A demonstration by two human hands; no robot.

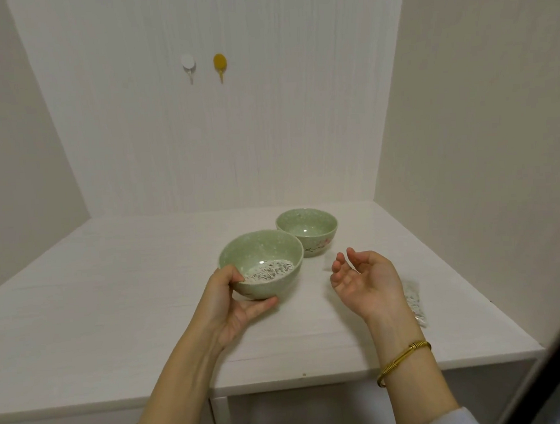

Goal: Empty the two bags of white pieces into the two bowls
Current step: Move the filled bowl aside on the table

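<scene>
Your left hand (235, 299) grips the near bowl (262, 262), pale speckled green, holding a heap of white pieces (269, 271). Behind it, just right, sits the empty second bowl (307, 231). Your right hand (364, 278) hovers right of it, fingers loosely spread, holding nothing; a full bag (415, 302) lies beyond it.

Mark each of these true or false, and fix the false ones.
1. The near bowl holds white pieces. True.
2. The far bowl is full. False: it looks empty.
3. The left hand grips the near bowl. True.
4. The right hand holds a bag. False: it is open, holding nothing.
5. A bag of pieces lies on the counter by the right wrist. True.
</scene>
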